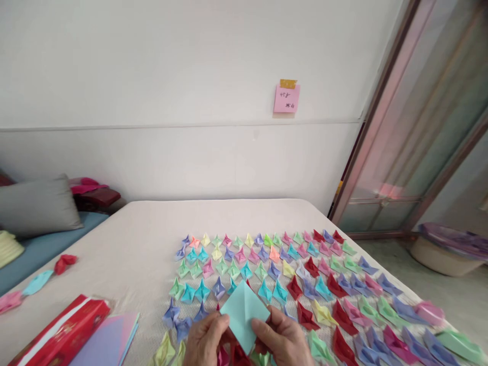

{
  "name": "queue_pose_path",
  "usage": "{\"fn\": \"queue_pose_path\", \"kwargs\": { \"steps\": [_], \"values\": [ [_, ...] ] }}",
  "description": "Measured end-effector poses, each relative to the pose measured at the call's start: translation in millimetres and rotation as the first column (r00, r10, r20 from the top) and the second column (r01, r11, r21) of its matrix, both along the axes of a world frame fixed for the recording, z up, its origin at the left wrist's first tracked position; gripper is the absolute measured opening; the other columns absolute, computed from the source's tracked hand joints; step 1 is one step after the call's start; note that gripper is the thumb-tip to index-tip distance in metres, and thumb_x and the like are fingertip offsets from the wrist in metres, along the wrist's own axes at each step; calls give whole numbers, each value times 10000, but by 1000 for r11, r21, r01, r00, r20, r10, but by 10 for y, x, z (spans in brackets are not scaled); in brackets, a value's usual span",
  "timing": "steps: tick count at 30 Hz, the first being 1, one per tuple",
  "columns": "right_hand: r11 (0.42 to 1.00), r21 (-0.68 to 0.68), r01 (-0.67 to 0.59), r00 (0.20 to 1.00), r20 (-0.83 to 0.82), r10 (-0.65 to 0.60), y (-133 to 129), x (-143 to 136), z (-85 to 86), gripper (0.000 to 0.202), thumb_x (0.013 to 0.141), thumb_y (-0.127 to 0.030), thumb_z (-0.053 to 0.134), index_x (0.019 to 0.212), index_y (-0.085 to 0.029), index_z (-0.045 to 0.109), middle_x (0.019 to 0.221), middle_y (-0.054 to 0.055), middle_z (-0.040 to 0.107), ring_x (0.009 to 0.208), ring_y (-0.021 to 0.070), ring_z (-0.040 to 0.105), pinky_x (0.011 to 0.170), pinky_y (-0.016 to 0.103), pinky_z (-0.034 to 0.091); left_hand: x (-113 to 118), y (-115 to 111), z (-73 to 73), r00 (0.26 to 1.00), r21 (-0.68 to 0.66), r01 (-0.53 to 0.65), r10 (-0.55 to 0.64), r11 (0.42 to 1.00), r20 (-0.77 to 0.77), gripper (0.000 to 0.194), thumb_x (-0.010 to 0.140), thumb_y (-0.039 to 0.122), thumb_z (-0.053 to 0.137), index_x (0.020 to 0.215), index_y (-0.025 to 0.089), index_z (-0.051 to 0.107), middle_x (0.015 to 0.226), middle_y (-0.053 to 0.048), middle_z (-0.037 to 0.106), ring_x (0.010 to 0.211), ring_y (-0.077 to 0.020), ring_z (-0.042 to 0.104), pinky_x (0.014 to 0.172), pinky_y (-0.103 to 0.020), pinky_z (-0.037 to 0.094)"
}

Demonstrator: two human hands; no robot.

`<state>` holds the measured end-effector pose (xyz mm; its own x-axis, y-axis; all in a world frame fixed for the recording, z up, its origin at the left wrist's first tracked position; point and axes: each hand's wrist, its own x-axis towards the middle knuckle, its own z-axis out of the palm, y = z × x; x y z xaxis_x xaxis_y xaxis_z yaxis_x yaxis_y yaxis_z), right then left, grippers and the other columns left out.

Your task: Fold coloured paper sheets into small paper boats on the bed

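Between my two hands is a light-blue sheet of origami paper [244,312], turned like a diamond with a crease down its middle. My left hand [208,338] pinches its left corner between thumb and fingers. On the lower right side, my right hand [282,338] grips the paper, thumb on the front and fingers behind. Rows of small folded paper boats [280,291] in many colours lie beyond, around and partly under my hands, which hide some of them.
A stack of coloured paper [109,340] and a red packet [64,333] lie at the left of the cloth-covered table [152,229]. Several folded papers [38,282] sit along its left edge. A pink note [286,98] is taped to the wall. A lidded bin [450,249] stands at right.
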<state>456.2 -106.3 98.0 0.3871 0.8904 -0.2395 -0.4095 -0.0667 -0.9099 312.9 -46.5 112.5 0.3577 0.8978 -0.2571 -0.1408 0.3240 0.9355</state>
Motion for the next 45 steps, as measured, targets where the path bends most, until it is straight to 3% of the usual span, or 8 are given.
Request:
{"fn": "queue_pose_path", "kwargs": {
  "steps": [6, 11, 16, 20, 28, 34, 41, 45],
  "values": [
    [999, 8, -47, 998, 41, 47, -15, 11, 55, 403, 570, -499, 827, 545, -169, 596, 431, -36, 540, 433, 100, 433, 482, 235, 306, -6, 26, -24, 997, 16, -16, 15, 1000, 72, 296, 650, 437, 778, 567, 197, 625, 498, 27, 595, 496, -163, 532, 519, -261, 431],
    [998, 45, 47, 999, 7, -48, -29, -11, 119, 280, 569, -349, 810, 521, -170, 601, 403, -65, 475, 401, 82, 395, 451, 219, 288, -63, 60, -28, 998, 73, -48, 46, 996, 34, 322, 671, 480, 769, 549, 205, 654, 475, 34, 581, 471, -159, 525, 481, -253, 420],
    [993, 74, 89, 996, -3, -89, -29, -9, 99, 191, 607, -286, 776, 602, -170, 624, 374, -60, 523, 351, 82, 419, 418, 212, 294, 1, 51, -174, 993, 22, 83, -85, 996, 85, 363, 704, 523, 755, 710, 170, 669, 424, 48, 564, 368, -87, 428, 405, -199, 282],
    [988, 105, 116, 992, 28, -119, -36, -18, 72, 208, 594, -293, 798, 645, -167, 640, 423, -34, 592, 388, 106, 497, 442, 218, 356, 22, 54, -280, 987, -71, 158, -155, 985, 50, 443, 627, 568, 791, 624, 158, 623, 428, 7, 625, 353, -90, 455, 400, -200, 279],
    [954, 221, 204, 967, 105, -231, -104, 14, 104, 204, 647, -311, 819, 755, -210, 679, 523, -51, 600, 480, 127, 565, 494, 229, 442, -17, 18, -34, 992, 121, 112, -103, 986, -78, 446, 649, 580, 765, 692, 140, 703, 586, -35, 706, 538, -166, 598, 542, -248, 436],
    [953, 259, 156, 964, 172, -204, -103, 71, 41, 165, 677, -320, 812, 709, -218, 686, 603, -27, 637, 567, 144, 610, 565, 229, 466, -48, -1, 41, 990, 0, 137, -137, 991, 29, 606, 697, 672, 663, 1018, 162, 730, 689, -89, 770, 615, -245, 676, 573, -311, 481],
    [954, 272, 124, 957, 221, -187, -81, 76, -54, 180, 702, -357, 796, 734, -224, 678, 646, -21, 639, 589, 156, 625, 577, 233, 487, -54, 18, 52, 976, -53, 151, -140, 987, 168, 479, 680, 543, 769, 985, 175, 735, 852, -92, 798, 778, -262, 708, 690, -342, 528],
    [944, 310, 113, 938, 280, -204, -65, 82, -120, 167, 720, -358, 779, 740, -226, 678, 655, -20, 634, 581, 147, 614, 562, 223, 488, -71, 38, 6, 979, -28, 166, -162, 986, 126, 485, 677, 535, 778, 995, 171, 731, 899, -94, 796, 848, -262, 704, 740, -330, 510]
  ]
}}
